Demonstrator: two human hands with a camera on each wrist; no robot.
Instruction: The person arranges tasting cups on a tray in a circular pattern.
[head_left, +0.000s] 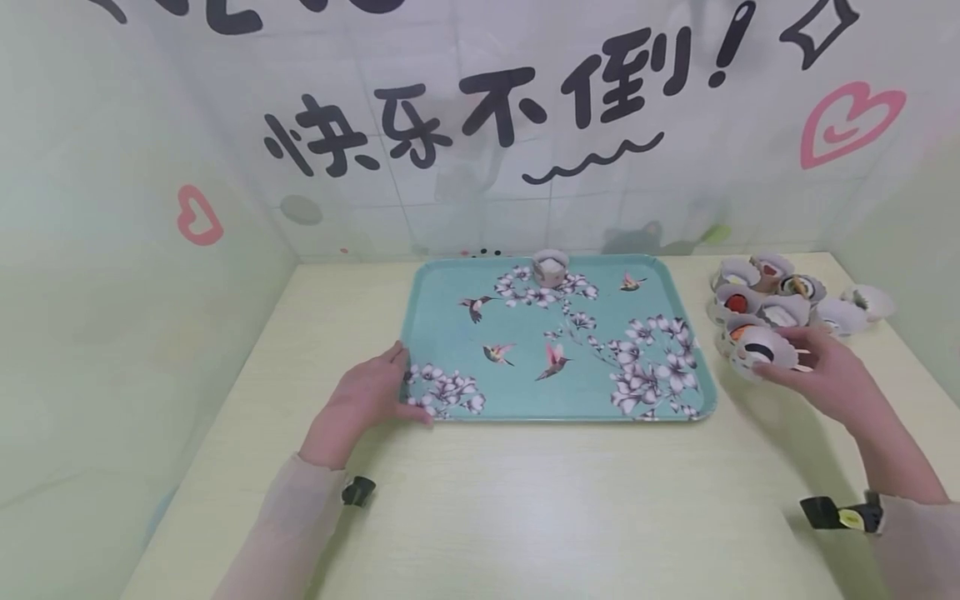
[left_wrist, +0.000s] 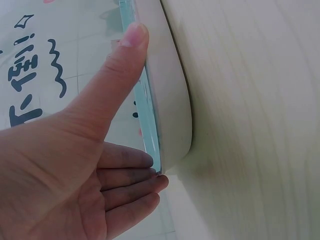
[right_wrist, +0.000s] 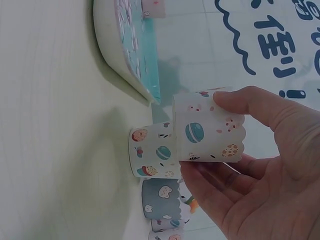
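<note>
A turquoise tray (head_left: 442, 321) with flowers and hummingbirds lies on the table. My left hand (head_left: 367, 392) rests against its front left corner, fingers straight along the left side and thumb at the front edge. At the tray's back stands one paper baking cup (head_left: 551, 273) with something white inside. My right hand (head_left: 832, 375) pinches another paper baking cup (right_wrist: 210, 135), printed with macarons and cookies, between thumb and fingers. Something black and white shows inside it in the head view. It is held above the front of a cluster of similar cups (head_left: 783, 312).
The clustered cups stand right of the tray and hold small items in red, orange, white and black. One cup (head_left: 870, 302) at the far right leans over. Behind the pale wooden table (head_left: 525, 500) rises a see-through panel with dark lettering (head_left: 487, 108).
</note>
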